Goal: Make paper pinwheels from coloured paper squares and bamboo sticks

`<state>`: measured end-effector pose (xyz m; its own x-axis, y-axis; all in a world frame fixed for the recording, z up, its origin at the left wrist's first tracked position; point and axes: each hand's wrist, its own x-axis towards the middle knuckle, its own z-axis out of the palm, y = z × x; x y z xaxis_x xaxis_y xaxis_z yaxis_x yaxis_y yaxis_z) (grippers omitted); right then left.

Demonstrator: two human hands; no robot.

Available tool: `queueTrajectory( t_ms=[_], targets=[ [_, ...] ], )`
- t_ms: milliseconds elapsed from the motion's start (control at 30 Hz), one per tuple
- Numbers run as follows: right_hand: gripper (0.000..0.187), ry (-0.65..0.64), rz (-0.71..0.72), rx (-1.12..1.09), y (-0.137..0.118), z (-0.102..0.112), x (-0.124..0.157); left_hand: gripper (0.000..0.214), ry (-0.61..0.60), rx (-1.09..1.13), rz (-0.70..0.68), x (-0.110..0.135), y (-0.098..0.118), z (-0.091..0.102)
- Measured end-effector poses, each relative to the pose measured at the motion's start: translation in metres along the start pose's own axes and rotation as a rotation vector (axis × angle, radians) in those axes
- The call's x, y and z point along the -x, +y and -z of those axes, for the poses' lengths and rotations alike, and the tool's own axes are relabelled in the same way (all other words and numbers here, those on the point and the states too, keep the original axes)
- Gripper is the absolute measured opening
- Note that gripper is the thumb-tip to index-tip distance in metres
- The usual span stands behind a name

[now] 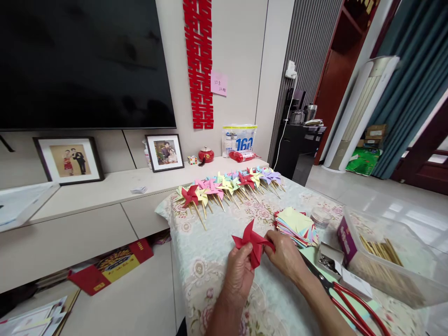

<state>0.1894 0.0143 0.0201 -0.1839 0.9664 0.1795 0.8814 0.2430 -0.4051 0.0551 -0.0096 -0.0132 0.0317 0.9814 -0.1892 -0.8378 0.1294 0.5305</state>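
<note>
A red paper pinwheel [256,239] is held up over the flowered tablecloth, with no stick visible on it. My left hand [239,270] pinches it near the centre, thumb on the front. The fingers of my right hand [284,252] are closed on the tip of its right-hand blade. Just beyond the right hand lies a stack of coloured paper squares [296,223]. Red-handled scissors [345,298] rest by my right forearm, beside a small open box of metal pins or fasteners [328,261].
Several finished pinwheels on sticks [227,186] lie in a row at the table's far side. At the right stands a clear plastic bin [413,247] with wooden sticks [383,252]. A round clear container [320,216] sits behind the paper stack. Picture frames [164,153] stand on the cabinet.
</note>
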Motion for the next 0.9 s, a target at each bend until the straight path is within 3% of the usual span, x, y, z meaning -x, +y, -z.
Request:
queueTrajectory(
  t_ms=[300,667,900],
  targets=[
    [0.021,0.091,-0.034,-0.183,0.014,-0.02,0.012,0.035,0.003,-0.063,-0.03,-0.002,-0.008,0.005],
    [0.017,0.106,-0.023,-0.31,0.014,-0.021,0.015,0.035,0.035,-0.1,0.0,0.001,-0.007,0.002],
    [0.023,0.058,-0.066,-0.568,0.014,-0.023,0.013,0.026,0.057,-0.049,0.026,0.002,-0.003,0.002]
  ],
)
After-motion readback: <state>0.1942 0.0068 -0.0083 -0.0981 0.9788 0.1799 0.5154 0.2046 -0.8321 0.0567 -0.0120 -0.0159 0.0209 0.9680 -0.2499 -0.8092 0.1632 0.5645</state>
